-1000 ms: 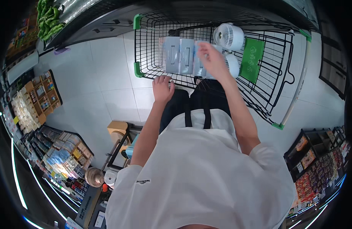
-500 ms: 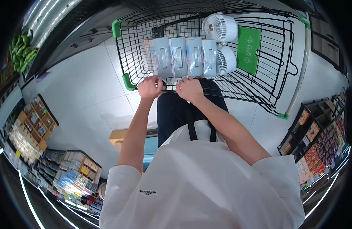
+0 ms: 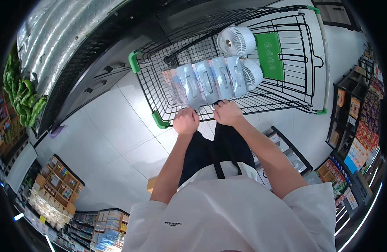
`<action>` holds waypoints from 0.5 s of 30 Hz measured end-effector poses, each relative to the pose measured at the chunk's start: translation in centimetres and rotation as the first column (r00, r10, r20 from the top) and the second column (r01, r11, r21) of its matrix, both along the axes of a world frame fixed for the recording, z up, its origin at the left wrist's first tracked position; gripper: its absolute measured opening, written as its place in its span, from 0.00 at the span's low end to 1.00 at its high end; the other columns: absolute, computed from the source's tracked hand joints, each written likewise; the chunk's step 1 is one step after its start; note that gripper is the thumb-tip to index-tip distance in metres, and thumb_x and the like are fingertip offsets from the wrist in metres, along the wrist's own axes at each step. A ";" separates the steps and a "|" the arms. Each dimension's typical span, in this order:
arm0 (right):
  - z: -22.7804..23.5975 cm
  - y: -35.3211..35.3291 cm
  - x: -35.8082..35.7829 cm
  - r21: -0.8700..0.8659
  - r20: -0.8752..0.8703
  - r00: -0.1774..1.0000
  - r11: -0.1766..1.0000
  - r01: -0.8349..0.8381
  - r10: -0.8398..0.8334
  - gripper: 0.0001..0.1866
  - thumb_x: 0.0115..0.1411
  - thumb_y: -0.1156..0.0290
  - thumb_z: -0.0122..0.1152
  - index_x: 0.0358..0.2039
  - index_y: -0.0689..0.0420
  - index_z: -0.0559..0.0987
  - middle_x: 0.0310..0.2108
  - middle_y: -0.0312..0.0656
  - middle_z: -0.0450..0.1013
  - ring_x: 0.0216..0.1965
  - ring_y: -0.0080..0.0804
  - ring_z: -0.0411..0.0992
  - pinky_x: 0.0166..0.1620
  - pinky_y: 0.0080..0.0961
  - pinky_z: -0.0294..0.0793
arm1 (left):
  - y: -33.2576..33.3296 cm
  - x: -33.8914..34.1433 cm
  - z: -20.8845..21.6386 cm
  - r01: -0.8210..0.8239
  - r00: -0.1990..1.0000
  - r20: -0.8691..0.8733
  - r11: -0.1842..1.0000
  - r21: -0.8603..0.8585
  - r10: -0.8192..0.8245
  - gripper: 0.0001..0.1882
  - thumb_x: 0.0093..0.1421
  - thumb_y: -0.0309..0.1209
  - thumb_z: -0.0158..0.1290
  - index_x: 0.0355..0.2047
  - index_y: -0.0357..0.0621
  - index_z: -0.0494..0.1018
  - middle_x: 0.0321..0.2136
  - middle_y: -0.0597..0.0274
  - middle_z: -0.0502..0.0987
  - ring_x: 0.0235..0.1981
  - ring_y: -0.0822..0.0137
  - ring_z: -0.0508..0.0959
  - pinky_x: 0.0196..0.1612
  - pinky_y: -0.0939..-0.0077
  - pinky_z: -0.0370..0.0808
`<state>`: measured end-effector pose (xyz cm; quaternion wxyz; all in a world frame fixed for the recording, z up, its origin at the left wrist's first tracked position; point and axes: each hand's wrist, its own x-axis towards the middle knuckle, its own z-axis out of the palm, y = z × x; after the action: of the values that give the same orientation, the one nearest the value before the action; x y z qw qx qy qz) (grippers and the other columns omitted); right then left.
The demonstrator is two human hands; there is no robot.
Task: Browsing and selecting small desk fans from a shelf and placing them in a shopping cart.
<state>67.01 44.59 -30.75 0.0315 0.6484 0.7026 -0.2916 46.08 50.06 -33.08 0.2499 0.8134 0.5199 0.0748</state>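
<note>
Head view: both fists clenched on the cart handle (image 3: 204, 112), left hand (image 3: 185, 121) beside right hand (image 3: 227, 112), black wire shopping cart (image 3: 168, 84) directly ahead carrying pale packs (image 3: 204, 82) and two white fans (image 3: 236, 40).

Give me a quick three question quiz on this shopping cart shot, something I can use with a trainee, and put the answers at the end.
1. True or false: both hands rest on the near rail of the shopping cart.
2. How many white round fans lie in the cart?
3. Which lies closest to the hands? A. the green panel B. the row of pale blue packs C. the green peppers

Key
1. True: the left hand and the right hand are both closed on the rail.
2. Two: an upper fan and a lower fan.
3. B: the row of pale blue packs sits just past the hands; the green panel and the green peppers lie farther off.
</note>
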 end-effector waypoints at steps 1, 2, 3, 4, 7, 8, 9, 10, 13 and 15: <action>0.1 -0.3 -0.1 0.024 0.006 1.000 1.000 0.012 -0.012 0.13 0.57 0.61 0.55 0.27 0.58 0.80 0.29 0.46 0.77 0.36 0.43 0.77 0.36 0.39 0.78 | 0.0 0.0 -0.1 0.017 1.000 0.005 1.000 0.010 -0.017 0.05 0.51 0.33 0.53 0.21 0.48 0.71 0.20 0.61 0.74 0.25 0.57 0.76 0.27 0.62 0.75; 0.1 -0.6 0.0 0.022 0.014 1.000 0.999 0.028 -0.028 0.14 0.56 0.60 0.55 0.28 0.58 0.79 0.28 0.45 0.77 0.36 0.43 0.77 0.36 0.39 0.78 | -0.1 0.1 0.0 0.015 0.999 0.037 1.000 -0.006 -0.015 0.05 0.51 0.33 0.53 0.21 0.49 0.71 0.20 0.62 0.75 0.26 0.58 0.77 0.27 0.62 0.75; 0.0 -0.9 0.0 0.016 0.019 0.999 0.999 0.041 -0.042 0.14 0.55 0.59 0.56 0.28 0.57 0.79 0.28 0.45 0.77 0.35 0.43 0.77 0.35 0.39 0.77 | -0.4 0.1 0.1 0.012 0.999 0.049 1.000 0.011 -0.012 0.06 0.50 0.33 0.54 0.20 0.49 0.70 0.20 0.62 0.75 0.26 0.59 0.77 0.27 0.63 0.76; -0.4 -0.7 0.3 0.044 0.025 0.998 0.998 0.052 -0.054 0.14 0.55 0.59 0.56 0.28 0.57 0.79 0.28 0.45 0.77 0.35 0.43 0.77 0.35 0.39 0.77 | -0.4 0.2 -0.1 0.011 0.999 0.050 1.000 0.002 -0.011 0.05 0.51 0.33 0.54 0.21 0.50 0.72 0.20 0.63 0.75 0.26 0.59 0.78 0.27 0.62 0.76; -0.4 -1.5 0.1 0.043 0.061 0.993 0.995 0.094 -0.097 0.15 0.54 0.57 0.57 0.27 0.57 0.79 0.27 0.44 0.77 0.33 0.43 0.77 0.33 0.39 0.77 | -0.4 0.2 0.1 -0.032 0.998 0.049 0.999 -0.036 0.034 0.04 0.52 0.34 0.54 0.22 0.51 0.74 0.21 0.63 0.76 0.26 0.59 0.78 0.27 0.60 0.75; -0.2 -1.5 0.4 0.073 0.064 0.988 0.988 0.133 -0.138 0.16 0.54 0.56 0.57 0.27 0.58 0.80 0.27 0.45 0.77 0.33 0.44 0.77 0.34 0.39 0.78 | -0.6 0.7 0.0 -0.103 0.993 0.045 0.992 -0.072 0.106 0.04 0.52 0.35 0.54 0.24 0.52 0.76 0.21 0.63 0.77 0.26 0.58 0.78 0.27 0.60 0.75; 0.2 -1.5 0.6 0.103 0.066 0.982 0.980 0.172 -0.179 0.18 0.54 0.55 0.57 0.26 0.59 0.80 0.26 0.46 0.77 0.33 0.44 0.77 0.34 0.40 0.78 | -0.6 1.0 0.0 -0.089 0.994 0.058 0.994 -0.057 0.092 0.04 0.52 0.35 0.54 0.24 0.52 0.76 0.21 0.63 0.77 0.26 0.58 0.78 0.27 0.60 0.75; 0.1 -1.8 0.4 0.119 0.100 0.976 0.976 0.184 -0.196 0.18 0.53 0.54 0.58 0.29 0.58 0.80 0.27 0.44 0.77 0.34 0.43 0.77 0.35 0.39 0.78 | -0.4 1.1 -0.1 -0.187 0.982 0.017 0.978 -0.091 0.189 0.05 0.54 0.36 0.54 0.25 0.53 0.77 0.21 0.63 0.77 0.26 0.56 0.79 0.27 0.59 0.75; 1.1 -1.6 0.9 0.189 0.081 0.964 0.954 0.233 -0.252 0.20 0.52 0.51 0.58 0.32 0.57 0.80 0.29 0.42 0.77 0.37 0.42 0.77 0.37 0.40 0.77 | 0.3 1.9 0.0 -0.269 0.963 -0.031 0.958 -0.095 0.268 0.07 0.55 0.38 0.52 0.28 0.55 0.79 0.21 0.61 0.78 0.26 0.54 0.79 0.28 0.57 0.74; 1.4 -1.5 1.4 0.246 0.024 0.958 0.930 0.272 -0.286 0.17 0.53 0.56 0.61 0.35 0.56 0.80 0.31 0.41 0.77 0.38 0.41 0.76 0.38 0.41 0.76 | 0.8 2.0 0.0 -0.178 0.976 -0.146 0.979 -0.103 0.162 0.08 0.56 0.40 0.52 0.29 0.55 0.79 0.21 0.59 0.79 0.27 0.53 0.81 0.29 0.57 0.75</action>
<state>68.38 43.10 -29.39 -0.0679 0.7491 0.6321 -0.1864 48.07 50.81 -33.09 0.2530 0.7533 0.6070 0.0099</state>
